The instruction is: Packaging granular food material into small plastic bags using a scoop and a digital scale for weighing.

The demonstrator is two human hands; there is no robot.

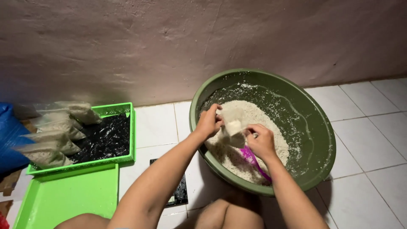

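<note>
White square floor tiles fill the lower frame, meeting a rough pinkish wall across the top. At far left lies 1 blue sack. Beside it sit 2 green trays: the upper tray, lined in black, carries 4 filled clear bags, blurred; the lower tray is bare. At lower center is 1 dark flat scale. Right of center, 1 green basin holds white grain. The left hand grasps 1 small plastic bag over the grain. The right hand grips 1 purple scoop touching the bag's mouth.
</note>
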